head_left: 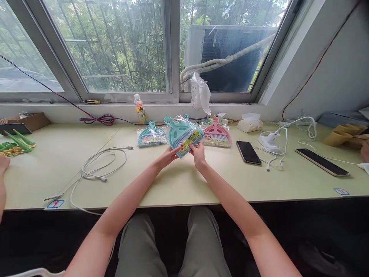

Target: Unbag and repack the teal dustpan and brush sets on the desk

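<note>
Teal plastic under a crinkled clear wrapper — a mini dustpan-and-brush set (183, 135) — is lifted just above the pale green desk (178, 181), tilted with its handle loop pointing toward the window; the left hand (169, 154) pinches its lower left edge, and the right hand (197, 151) closes on the lower right corner by the yellow label. Both hands grip the packet; neither is open.

Behind it lie 2 more wrapped sets flat on the desk: a second teal set (151, 136) to the left and a pink set (216, 134) to the right, each just beside the held one. A dark phone (248, 152) lies near the right hand; a white cable (99, 163) loops well apart on the left.

The step in hand looks like handling the packet at its label end — probably opening it; that would call for a firm pinch on both sides of the wrapper and a pull apart.
</note>
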The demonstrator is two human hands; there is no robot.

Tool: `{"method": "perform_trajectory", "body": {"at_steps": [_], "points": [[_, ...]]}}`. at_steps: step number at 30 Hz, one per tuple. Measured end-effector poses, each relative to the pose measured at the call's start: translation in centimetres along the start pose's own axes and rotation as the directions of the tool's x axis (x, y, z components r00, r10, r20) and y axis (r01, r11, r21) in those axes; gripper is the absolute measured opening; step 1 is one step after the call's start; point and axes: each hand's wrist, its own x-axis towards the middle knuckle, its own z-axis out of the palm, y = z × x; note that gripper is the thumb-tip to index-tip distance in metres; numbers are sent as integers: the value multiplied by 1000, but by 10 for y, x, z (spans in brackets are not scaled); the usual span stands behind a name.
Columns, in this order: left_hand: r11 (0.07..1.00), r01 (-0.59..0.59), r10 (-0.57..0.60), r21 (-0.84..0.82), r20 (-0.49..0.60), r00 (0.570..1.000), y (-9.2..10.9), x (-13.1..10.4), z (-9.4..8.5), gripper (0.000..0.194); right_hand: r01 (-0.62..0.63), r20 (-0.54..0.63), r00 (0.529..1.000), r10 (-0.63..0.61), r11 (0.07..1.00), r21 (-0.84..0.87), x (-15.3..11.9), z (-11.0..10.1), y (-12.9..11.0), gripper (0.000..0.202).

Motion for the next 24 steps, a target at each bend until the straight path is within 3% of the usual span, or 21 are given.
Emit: {"method": "perform_trajectory", "body": {"at_steps": [6,12,19,24], "points": [[993,-86,93,84,-83,992,1,3,7,80,29,-41,999,-30,999,-22,-1,1,3,31],[989,-89,120,116,-303,945,-6,5,14,85,33,-69,997,-32,999,7,-3,4,3,28],[978,-137,177,160,-271,946,-1,0,21,74,24,-30,999,-24,1000,14,-1,2,1,30],[980,-109,158,167,-314,936,-3,2,16,77,7,-3,1000,-7,1000,21,-1,2,0,30]]}}
